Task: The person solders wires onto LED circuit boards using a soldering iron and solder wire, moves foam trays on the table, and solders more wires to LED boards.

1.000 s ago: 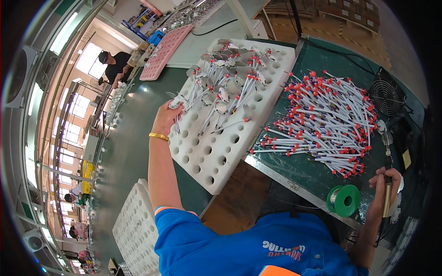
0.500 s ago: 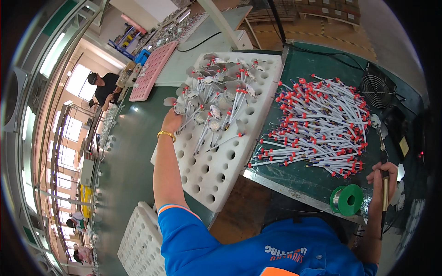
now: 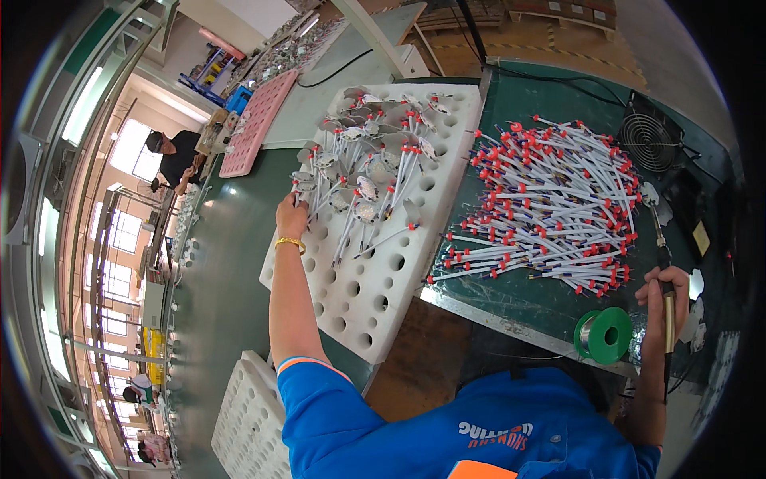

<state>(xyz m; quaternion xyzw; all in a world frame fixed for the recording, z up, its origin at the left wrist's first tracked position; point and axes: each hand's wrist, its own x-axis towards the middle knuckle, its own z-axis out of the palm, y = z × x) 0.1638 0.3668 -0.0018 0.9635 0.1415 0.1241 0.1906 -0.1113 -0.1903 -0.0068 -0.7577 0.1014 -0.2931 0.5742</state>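
My left hand (image 3: 292, 217), with a gold bracelet at the wrist, is at the left edge of a heap of lamp boards with white wires (image 3: 351, 172). Its fingers are closed beside one of the boards; what they pinch is hidden. The heap lies on a white foam tray (image 3: 351, 295) with round holes. At the right, my right hand (image 3: 666, 299) grips a soldering iron (image 3: 669, 319) that points away from me. The far end of the iron is by a pale piece (image 3: 649, 193). Left of the iron lies a large pile of white tubes with red ends (image 3: 550, 207).
A green spool of solder wire (image 3: 604, 335) stands near the bench's front edge. A black fan (image 3: 650, 142) sits at the far right. A pink foam tray (image 3: 259, 124) and another white foam tray (image 3: 247, 411) lie on the left. A person (image 3: 179, 156) is farther off.
My left hand has shifted slightly down from the lamp board it was touching, and its fingers have drawn in. My right hand keeps its grip on the soldering iron. The view has shifted slightly.
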